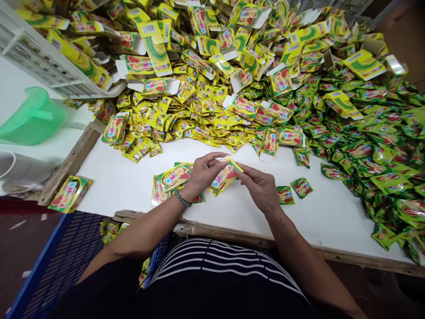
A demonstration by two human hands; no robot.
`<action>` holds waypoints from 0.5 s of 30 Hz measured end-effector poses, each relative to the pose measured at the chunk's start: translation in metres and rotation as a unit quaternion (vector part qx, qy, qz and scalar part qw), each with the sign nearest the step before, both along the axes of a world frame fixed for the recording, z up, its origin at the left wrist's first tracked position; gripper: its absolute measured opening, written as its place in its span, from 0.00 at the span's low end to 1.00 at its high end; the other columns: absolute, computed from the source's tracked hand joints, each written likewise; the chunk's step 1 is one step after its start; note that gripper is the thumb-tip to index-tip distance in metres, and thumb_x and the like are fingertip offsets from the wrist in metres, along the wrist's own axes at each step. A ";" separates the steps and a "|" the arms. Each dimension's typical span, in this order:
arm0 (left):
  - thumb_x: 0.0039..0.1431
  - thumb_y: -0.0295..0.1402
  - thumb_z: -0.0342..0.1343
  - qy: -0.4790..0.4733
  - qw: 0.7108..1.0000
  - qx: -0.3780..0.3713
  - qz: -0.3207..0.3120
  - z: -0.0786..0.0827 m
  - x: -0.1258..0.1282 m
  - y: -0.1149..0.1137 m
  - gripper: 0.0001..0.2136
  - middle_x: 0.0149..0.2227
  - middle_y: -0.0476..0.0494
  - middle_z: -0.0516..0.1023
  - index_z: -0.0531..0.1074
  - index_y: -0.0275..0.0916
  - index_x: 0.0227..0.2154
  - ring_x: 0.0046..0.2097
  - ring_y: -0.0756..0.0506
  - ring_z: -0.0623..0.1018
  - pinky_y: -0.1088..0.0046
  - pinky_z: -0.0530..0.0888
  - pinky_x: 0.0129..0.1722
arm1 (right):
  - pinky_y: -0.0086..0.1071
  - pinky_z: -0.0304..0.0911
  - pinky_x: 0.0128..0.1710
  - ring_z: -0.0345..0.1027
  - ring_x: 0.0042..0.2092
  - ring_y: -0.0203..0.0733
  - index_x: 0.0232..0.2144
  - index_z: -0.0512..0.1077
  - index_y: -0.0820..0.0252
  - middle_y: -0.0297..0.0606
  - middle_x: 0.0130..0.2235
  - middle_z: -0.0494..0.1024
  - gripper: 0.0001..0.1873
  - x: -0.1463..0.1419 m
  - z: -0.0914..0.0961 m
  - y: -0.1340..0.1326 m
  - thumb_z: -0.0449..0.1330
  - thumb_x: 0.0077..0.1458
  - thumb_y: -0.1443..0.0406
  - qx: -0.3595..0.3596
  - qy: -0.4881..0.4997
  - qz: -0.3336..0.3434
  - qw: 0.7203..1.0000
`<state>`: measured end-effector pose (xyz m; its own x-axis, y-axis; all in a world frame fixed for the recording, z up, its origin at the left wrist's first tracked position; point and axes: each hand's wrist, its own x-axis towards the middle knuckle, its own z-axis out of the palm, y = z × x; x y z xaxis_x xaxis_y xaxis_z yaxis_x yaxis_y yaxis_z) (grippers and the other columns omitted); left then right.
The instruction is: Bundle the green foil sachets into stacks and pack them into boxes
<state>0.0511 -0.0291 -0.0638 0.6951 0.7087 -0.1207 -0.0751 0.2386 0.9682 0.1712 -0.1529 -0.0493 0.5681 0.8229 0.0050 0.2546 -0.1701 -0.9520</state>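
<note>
Both my hands grip one flat yellow candy box with a red fruit print, tilted over the white table. My left hand, with a beaded bracelet at its wrist, has thumb and fingers closed on the box's upper left side. My right hand pinches its upper right end. Under and beside my left wrist lies a small stack of flat printed packs. Two green sachets lie to the right of my right hand. What is inside the box cannot be seen.
Yellow sachets are heaped behind my hands, with boxes piled over them. Green sachets fill the right side. A white crate, a green scoop and a white pipe-like container stand left. A blue basket sits below the table edge.
</note>
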 end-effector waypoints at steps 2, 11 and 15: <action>0.49 0.45 0.65 0.004 0.999 0.033 0.004 0.001 0.000 0.000 0.23 0.22 0.52 0.72 0.77 0.34 0.45 0.23 0.55 0.63 0.77 0.59 0.24 | 0.37 0.71 0.39 0.73 0.33 0.39 0.46 0.79 0.56 0.37 0.40 0.84 0.19 -0.003 -0.003 0.000 0.63 0.53 0.56 0.012 -0.029 -0.026 0.999; 0.57 0.43 0.60 0.035 0.992 0.115 -0.029 0.004 -0.003 0.000 0.15 0.21 0.54 0.64 0.75 0.36 0.40 0.23 0.54 0.59 0.77 0.56 0.24 | 0.40 0.70 0.45 0.74 0.43 0.43 0.46 0.79 0.52 0.38 0.45 0.82 0.15 -0.007 -0.012 0.009 0.60 0.57 0.60 0.060 -0.059 0.015 0.996; 0.57 0.44 0.59 0.061 0.989 0.127 -0.044 0.003 -0.004 0.005 0.15 0.21 0.54 0.63 0.73 0.36 0.38 0.23 0.54 0.59 0.77 0.56 0.23 | 0.41 0.69 0.48 0.74 0.45 0.43 0.42 0.80 0.50 0.37 0.44 0.83 0.13 -0.007 -0.015 0.011 0.58 0.58 0.60 0.061 -0.059 0.053 0.995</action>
